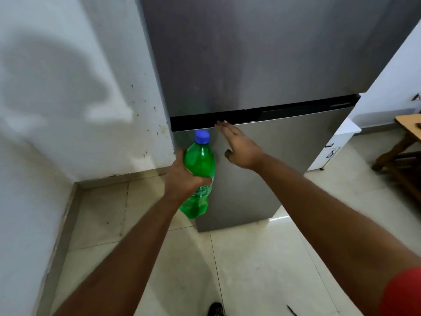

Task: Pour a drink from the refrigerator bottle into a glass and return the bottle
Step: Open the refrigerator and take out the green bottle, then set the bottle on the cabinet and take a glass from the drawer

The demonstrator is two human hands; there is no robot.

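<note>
A green plastic bottle [198,164] with a blue cap is held upright in my left hand [182,176], which grips it around the middle, in front of the refrigerator's left edge. The grey refrigerator [262,65] stands straight ahead with both doors closed. My right hand [239,147] is flat and open against the lower door [273,160], its fingertips at the black strip between the doors. No glass is in view.
A white stained wall [79,110] rises at the left. A white cabinet [332,151] stands right of the refrigerator, and a wooden table [407,144] at the far right. The floor is pale glossy tile [250,258].
</note>
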